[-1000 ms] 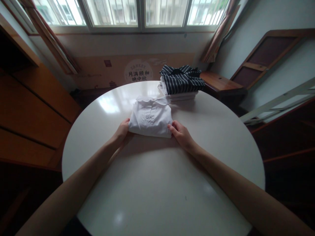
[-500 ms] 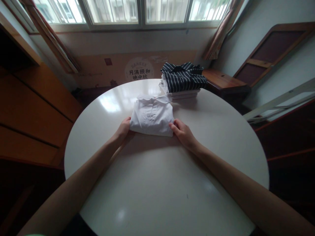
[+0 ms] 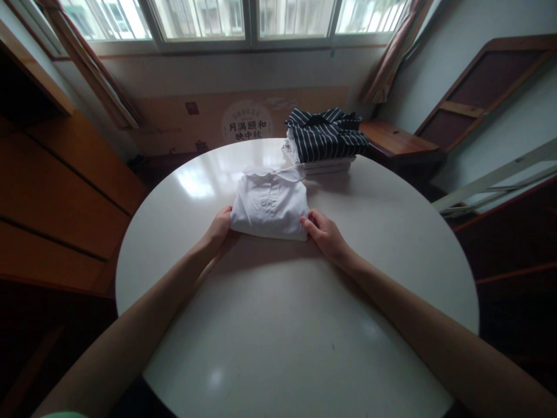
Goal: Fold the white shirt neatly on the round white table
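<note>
A folded white shirt (image 3: 272,203) lies on the round white table (image 3: 270,325), its collar toward the window and its buttoned front facing up. My left hand (image 3: 221,225) grips its near left corner; most of those fingers are hidden beneath or behind the cloth. On the opposite side my right hand (image 3: 324,232) pinches the near right corner, thumb on top. Just beyond the shirt's collar, to the right, stands a pile of folded clothes with a black-and-white striped shirt (image 3: 326,136) on top and white folded garments (image 3: 328,166) under it.
Behind the table's far right edge is a wooden stool or low stand (image 3: 398,139). An orange-brown cabinet (image 3: 56,203) stands at the left. A printed cardboard panel (image 3: 183,125) leans below the window, and a wood-framed board (image 3: 491,81) rests against the right wall.
Both hands keep their hold on the shirt's corners, and the shirt stays in place. Only the camera view has shifted very slightly.
</note>
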